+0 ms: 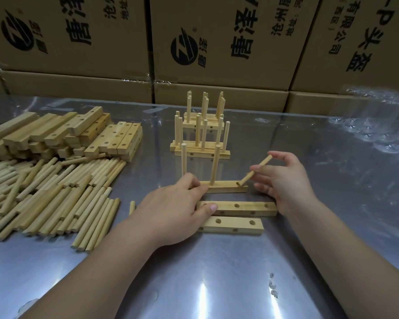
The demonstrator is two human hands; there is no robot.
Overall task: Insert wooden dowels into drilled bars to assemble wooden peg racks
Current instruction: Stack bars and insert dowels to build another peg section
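Note:
A drilled wooden bar [226,188] lies on the metal table [217,272] with two dowels standing upright in it, one [183,162] at its left end and one [215,165] in the middle. My left hand [171,210] grips the bar's left end. My right hand [283,178] pinches a third dowel [255,172], tilted, its lower tip at the bar's right hole. Two empty drilled bars lie nearer me, one [240,208] behind the other [235,224].
Finished peg racks [200,134] stand behind the work spot. A heap of loose dowels [44,196] and a stack of drilled bars [67,134] fill the left. Cardboard boxes [217,54] wall off the back. Clear plastic wrap [378,125] lies at the right.

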